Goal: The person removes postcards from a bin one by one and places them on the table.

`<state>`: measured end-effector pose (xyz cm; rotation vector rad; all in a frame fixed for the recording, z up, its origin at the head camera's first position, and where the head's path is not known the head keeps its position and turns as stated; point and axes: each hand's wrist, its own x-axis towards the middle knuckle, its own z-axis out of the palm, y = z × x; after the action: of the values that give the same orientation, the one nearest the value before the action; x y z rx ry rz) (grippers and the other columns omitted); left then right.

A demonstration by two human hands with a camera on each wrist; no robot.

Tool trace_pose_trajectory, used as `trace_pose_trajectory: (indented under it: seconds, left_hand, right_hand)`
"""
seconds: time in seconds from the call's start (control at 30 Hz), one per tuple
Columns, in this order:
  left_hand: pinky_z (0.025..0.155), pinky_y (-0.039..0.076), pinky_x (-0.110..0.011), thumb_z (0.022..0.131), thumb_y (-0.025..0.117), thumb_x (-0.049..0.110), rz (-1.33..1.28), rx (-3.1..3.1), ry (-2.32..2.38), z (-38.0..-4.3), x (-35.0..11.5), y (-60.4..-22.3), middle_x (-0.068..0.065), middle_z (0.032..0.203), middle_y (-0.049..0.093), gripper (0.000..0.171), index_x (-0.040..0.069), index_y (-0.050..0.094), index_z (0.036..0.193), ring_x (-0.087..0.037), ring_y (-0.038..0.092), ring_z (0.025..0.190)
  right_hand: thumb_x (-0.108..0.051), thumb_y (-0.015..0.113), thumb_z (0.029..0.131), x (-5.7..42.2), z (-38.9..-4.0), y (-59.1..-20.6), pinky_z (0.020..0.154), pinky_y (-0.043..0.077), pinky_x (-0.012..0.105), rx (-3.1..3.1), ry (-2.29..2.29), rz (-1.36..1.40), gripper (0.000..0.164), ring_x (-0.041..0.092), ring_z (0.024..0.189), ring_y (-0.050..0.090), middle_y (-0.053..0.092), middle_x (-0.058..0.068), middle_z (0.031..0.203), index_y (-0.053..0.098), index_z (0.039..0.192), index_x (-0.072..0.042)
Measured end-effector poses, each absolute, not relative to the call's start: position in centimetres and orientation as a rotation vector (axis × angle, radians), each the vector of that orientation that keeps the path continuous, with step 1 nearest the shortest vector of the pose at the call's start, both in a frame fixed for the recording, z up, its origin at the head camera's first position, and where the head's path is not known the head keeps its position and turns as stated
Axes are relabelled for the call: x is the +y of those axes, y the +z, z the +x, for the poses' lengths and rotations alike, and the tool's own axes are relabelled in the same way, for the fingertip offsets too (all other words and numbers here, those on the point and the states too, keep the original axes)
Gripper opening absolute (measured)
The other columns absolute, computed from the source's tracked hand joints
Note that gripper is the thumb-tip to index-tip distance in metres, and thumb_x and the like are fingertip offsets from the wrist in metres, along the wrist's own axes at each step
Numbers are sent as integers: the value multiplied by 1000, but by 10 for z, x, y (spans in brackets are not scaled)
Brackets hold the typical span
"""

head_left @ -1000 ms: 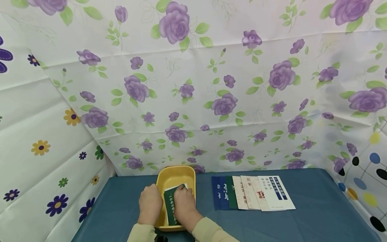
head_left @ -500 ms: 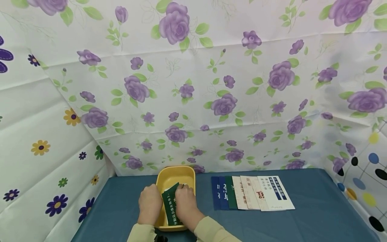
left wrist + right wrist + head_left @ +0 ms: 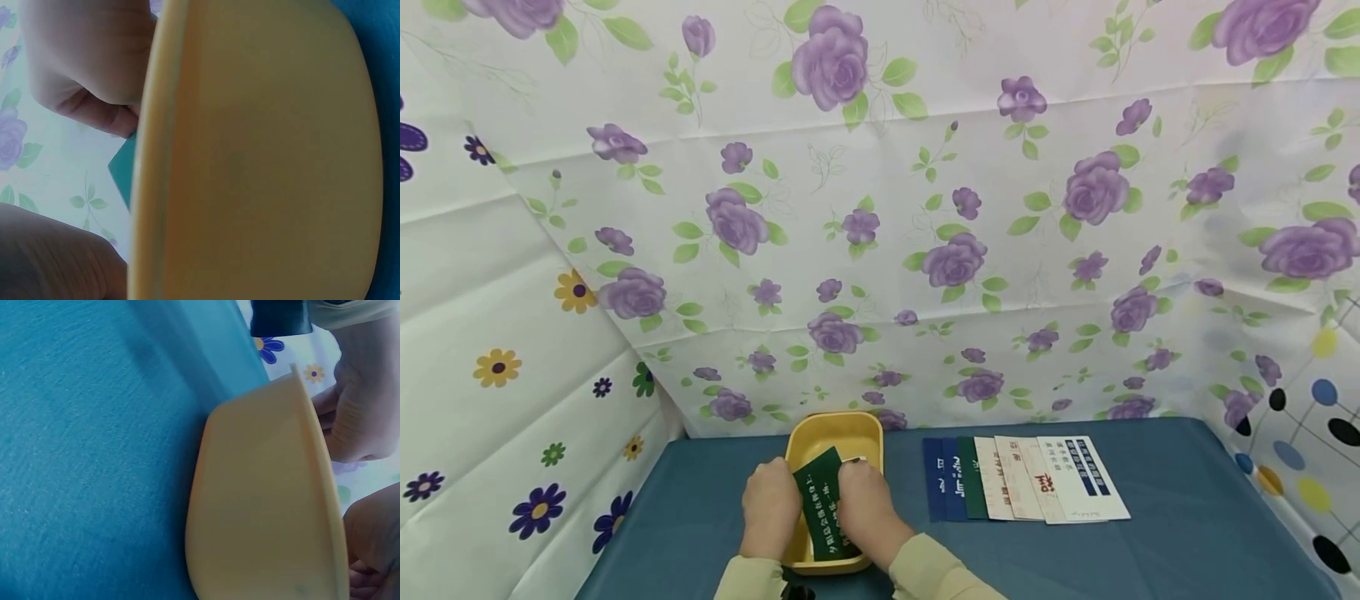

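Observation:
In the head view a yellow plastic tray [image 3: 831, 429] stands on the table. A dark green card [image 3: 820, 500] with white writing tilts over it, its upper corner pointing left. My right hand [image 3: 868, 508] pinches this card near its right edge; the thumb is on the green card [image 3: 123, 167] in the left wrist view. White card edges show beneath it. My left hand [image 3: 771, 508] is at the tray's left rim with curled fingers reaching inside, close beside the card; I cannot tell what these fingers hold. The right wrist view shows the left hand [image 3: 369, 406] over the rim.
Right of the tray, overlapping cards [image 3: 1018, 479] lie fanned in a row: blue, green, cream and white, with printed writing. Blue cloth [image 3: 1187, 500] covers the table. Flowered sheeting [image 3: 880, 250] rises behind it, with more patterned sheeting on both sides.
The green card's upper end has swung up and left, turning its face more into view. My right hand has shifted slightly right; the left hand has stayed nearly still.

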<state>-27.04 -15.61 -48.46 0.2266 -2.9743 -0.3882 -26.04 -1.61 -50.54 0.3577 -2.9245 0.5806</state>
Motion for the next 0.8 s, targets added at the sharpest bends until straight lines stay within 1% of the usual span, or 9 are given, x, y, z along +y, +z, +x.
trace_pose_trajectory:
  seconds: [0.13,0.23,0.37,0.47,0.53,0.6,0.67,0.8]
  left_hand:
    - [48,47,-42,84,56,-1,236,-2992,-394,-271,-156,-484,-15,72,58,4,-3,61,84,-31,60,64]
    - [48,47,-42,86,54,-1,238,-2990,-401,-271,-156,-484,-16,72,58,7,-2,60,83,-31,59,64]
    - [47,46,-42,87,52,-1,239,-2981,-407,-271,-157,-485,-15,70,57,10,-2,60,81,-31,59,63]
    - [48,47,-42,86,52,-2,241,-2981,-409,-271,-158,-486,-14,70,56,9,-1,60,81,-30,59,63]
    - [49,47,-42,86,52,-2,236,-2981,-410,-270,-157,-485,-14,70,56,9,-2,60,80,-30,59,64]
    - [48,46,-42,86,52,-2,223,-2976,-406,-270,-157,-484,-14,69,56,10,-2,60,79,-30,59,63]
    - [47,46,-42,85,52,-2,207,-2970,-402,-269,-157,-482,-14,68,56,11,-1,59,78,-30,59,62]
    - [47,46,-43,85,54,-1,182,-2959,-389,-268,-156,-481,-15,69,56,9,-1,59,78,-31,59,63]
  right_hand:
    - [-16,72,78,-11,-261,-502,52,45,26,-2933,722,376,13,12,62,56,54,-2,68,61,81,-10]
    - [-16,70,80,-8,-261,-499,54,45,26,-2932,788,378,11,12,65,56,54,-2,70,61,83,-11]
    - [-13,68,82,-5,-259,-494,55,45,25,-2899,935,372,9,10,67,56,54,-4,73,62,87,-10]
    - [-10,68,81,-2,-259,-490,55,46,26,-2864,1068,351,14,10,71,58,60,-1,80,64,94,-8]
    - [-9,68,81,1,-259,-488,57,47,26,-2844,1121,334,20,14,78,61,64,3,89,65,101,-7]
    - [-9,68,82,3,-259,-485,58,48,26,-2828,1167,318,26,17,85,62,64,7,98,65,108,-6]
    - [-10,68,82,7,-260,-481,59,48,26,-2813,1200,304,30,19,88,62,64,9,102,64,111,-6]
    - [-10,69,81,16,-262,-473,56,48,25,-2780,1232,269,29,16,83,62,64,8,98,65,109,-7]
